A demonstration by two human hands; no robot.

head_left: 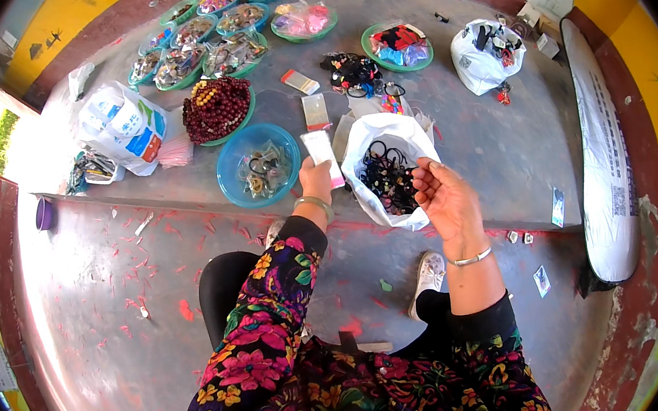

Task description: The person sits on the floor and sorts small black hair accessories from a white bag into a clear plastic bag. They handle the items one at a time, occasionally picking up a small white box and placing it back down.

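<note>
My left hand (316, 182) is closed on the near end of a pack of clear plastic bags (317, 147), which lies on the raised ledge. My right hand (446, 199) hovers at the right rim of a white plastic sack (362, 193), fingers curled and thumb and fingertips drawn together. Whatever those fingertips pinch is too small to make out. Inside the sack lies a heap of black hair ties (387, 176) with small coloured bits. Left of my left hand sits a blue plastic basin (231, 186) with small bagged items (264, 169).
A green basin of dark red beads (217, 109), a white shopping bag (116, 120) and several basins of packaged trinkets (179, 63) stand on the left. Black hair ties (352, 71) lie beyond the sack. Another white sack (474, 67) is at right, near a long silver roll (604, 158).
</note>
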